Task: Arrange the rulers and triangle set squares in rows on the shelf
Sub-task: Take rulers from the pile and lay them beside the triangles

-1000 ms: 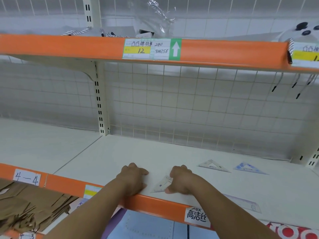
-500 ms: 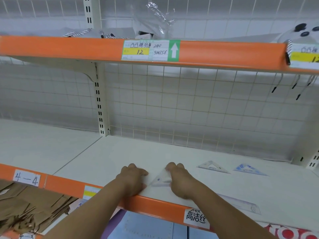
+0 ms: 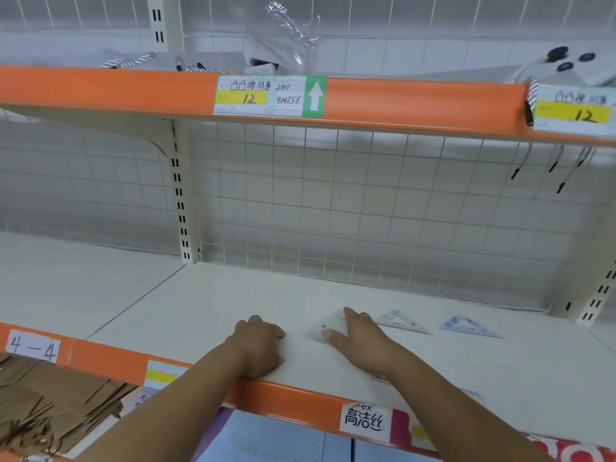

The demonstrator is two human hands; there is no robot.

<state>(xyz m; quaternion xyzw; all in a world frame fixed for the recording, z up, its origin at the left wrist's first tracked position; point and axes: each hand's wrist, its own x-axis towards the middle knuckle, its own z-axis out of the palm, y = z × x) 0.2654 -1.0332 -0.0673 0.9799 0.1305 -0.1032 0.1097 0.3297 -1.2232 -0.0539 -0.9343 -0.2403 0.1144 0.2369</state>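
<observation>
A clear triangle set square (image 3: 328, 325) lies low over the white shelf (image 3: 233, 305), and my right hand (image 3: 361, 343) holds it, with the thumb on its near edge and the fingers over its right side. To its right, two more set squares lie flat in a row: a clear one (image 3: 400, 323) and a blue-printed one (image 3: 470, 326). My left hand (image 3: 258, 348) rests on the shelf by the orange front edge, with loosely curled fingers and nothing in it. A clear ruler (image 3: 475, 395) near the front edge is mostly hidden by my right forearm.
A wire grid (image 3: 366, 211) backs the shelf. The orange upper shelf (image 3: 416, 101) overhangs with price labels. Brown paper bags (image 3: 56, 405) and packaged goods (image 3: 276, 438) sit on the level below. White shelf surface extends left past the upright (image 3: 181, 211).
My right hand has carried the clear set square from the front edge back and to the right, toward the other two triangles. My left hand has stayed put.
</observation>
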